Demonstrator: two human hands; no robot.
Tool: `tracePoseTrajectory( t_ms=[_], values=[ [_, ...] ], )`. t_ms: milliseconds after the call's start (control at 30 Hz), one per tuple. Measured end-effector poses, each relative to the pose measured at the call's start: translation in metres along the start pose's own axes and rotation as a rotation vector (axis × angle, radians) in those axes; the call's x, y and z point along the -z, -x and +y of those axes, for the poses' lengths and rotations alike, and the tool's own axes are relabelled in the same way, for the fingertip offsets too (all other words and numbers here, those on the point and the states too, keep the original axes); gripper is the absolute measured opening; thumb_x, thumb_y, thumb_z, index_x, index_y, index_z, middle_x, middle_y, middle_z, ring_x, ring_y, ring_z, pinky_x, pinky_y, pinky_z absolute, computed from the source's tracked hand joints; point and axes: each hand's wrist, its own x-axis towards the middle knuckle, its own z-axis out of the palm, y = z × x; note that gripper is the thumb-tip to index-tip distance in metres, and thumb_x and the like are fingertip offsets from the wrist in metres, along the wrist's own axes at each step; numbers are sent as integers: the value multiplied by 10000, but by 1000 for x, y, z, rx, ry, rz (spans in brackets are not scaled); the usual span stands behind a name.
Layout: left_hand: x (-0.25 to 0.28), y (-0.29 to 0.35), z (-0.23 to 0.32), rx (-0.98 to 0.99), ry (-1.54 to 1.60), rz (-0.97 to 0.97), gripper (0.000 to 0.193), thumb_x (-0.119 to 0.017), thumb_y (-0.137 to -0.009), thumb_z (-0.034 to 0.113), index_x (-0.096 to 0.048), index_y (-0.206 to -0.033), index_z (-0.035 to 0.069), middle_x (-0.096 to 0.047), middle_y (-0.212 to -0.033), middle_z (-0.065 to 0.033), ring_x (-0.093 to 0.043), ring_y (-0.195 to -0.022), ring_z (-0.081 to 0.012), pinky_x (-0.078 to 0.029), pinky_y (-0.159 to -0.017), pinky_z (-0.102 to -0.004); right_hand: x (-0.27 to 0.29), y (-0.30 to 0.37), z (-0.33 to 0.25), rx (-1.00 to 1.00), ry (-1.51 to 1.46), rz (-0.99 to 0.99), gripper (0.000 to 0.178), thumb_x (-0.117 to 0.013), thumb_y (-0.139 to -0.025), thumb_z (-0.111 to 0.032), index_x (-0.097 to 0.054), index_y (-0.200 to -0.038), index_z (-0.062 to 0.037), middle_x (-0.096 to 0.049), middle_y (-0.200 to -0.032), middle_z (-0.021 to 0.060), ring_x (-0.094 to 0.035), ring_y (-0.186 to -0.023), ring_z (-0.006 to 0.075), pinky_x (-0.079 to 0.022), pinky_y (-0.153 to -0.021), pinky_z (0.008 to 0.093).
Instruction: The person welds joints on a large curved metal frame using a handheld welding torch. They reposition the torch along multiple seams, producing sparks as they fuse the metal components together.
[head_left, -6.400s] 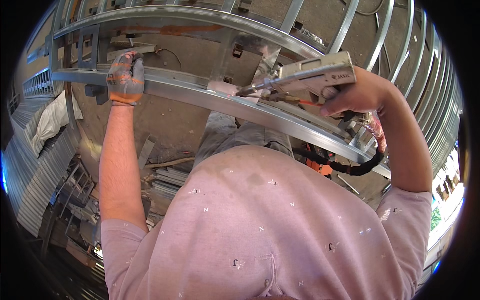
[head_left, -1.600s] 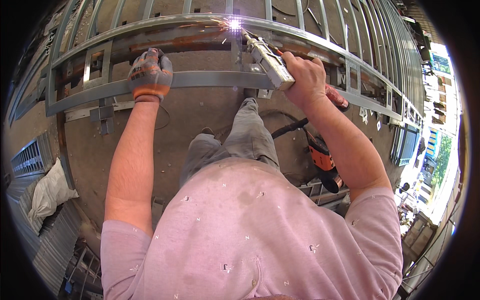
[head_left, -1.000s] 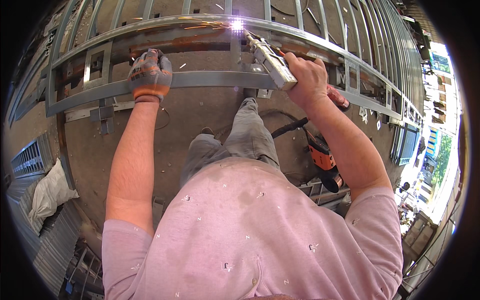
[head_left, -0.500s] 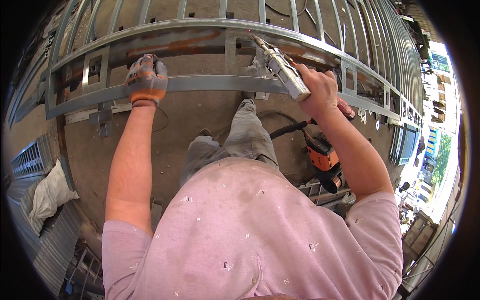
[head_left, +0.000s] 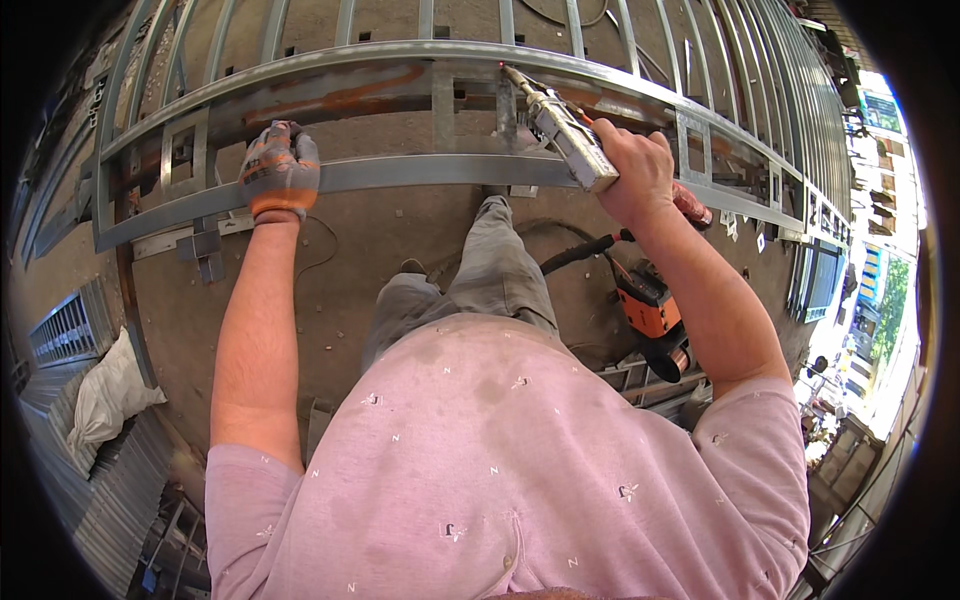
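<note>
My right hand (head_left: 640, 172), bare, is closed around the back of a whitish metal welding gun (head_left: 568, 140). The gun points away and a little left, its narrow tip at the far rail (head_left: 400, 50) of a grey steel frame. A small red light dot shows right by that tip. My left hand (head_left: 282, 175) wears a grey and orange glove and is closed over the near rail (head_left: 420, 173), left of the gun; its fingertips are partly hidden. Between the two rails stand short flat uprights (head_left: 443, 110).
Long parallel bars (head_left: 425, 20) extend beyond the far rail. An orange and black machine (head_left: 648, 310) with a thick dark cable (head_left: 580, 255) stands on the floor at right. At lower left lie a white sack (head_left: 115, 390) and corrugated sheets (head_left: 70, 480).
The welding gun's tip and red dot have shifted slightly rightward along the far rail. My left hand keeps its hold on the near rail. The view has tilted a little.
</note>
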Motion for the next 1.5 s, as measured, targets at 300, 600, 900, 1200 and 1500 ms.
tracePoseTrajectory(
  t_ms=[300,600,900,1200,1500],
  values=[
    [0,1,-1,-20,-21,14,264,-637,-935,272,-751,-1080,83,-759,-1086,-157,-713,-1017,-390,-579,-888,-507,-1,0,4,4,6,18,306,-755,-814,-241,-644,-1095,-193,-743,-876,10,-736,-884,238,-442,-812,417],
    [0,1,-1,-16,-37,19,260,-639,-934,269,-751,-1073,80,-758,-1064,-176,-716,-990,-400,-578,-876,-512,1,-1,6,-4,6,4,290,-755,-809,-240,-641,-1072,-196,-744,-867,13,-735,-873,240,-441,-808,417],
    [-1,0,-2,-23,-27,8,252,-643,-941,272,-749,-1063,77,-757,-1069,-181,-716,-994,-408,-579,-875,-513,1,0,8,-21,16,0,259,-742,-826,-252,-636,-1055,-197,-739,-854,13,-735,-869,239,-443,-814,416],
    [-1,1,-3,-16,-45,-2,284,-635,-946,286,-751,-1094,74,-755,-1078,-172,-713,-1005,-398,-581,-889,-506,5,1,7,-48,49,-50,237,-741,-840,-245,-631,-1043,-193,-750,-874,13,-739,-884,232,-446,-829,412],
    [0,-1,-3,-2,-66,-43,286,-630,-940,285,-752,-1098,81,-756,-1087,-174,-715,-1016,-395,-578,-895,-498,6,2,9,-55,30,-62,257,-746,-827,-247,-621,-1045,-191,-754,-884,18,-741,-904,242,-449,-826,420]
  ],
)
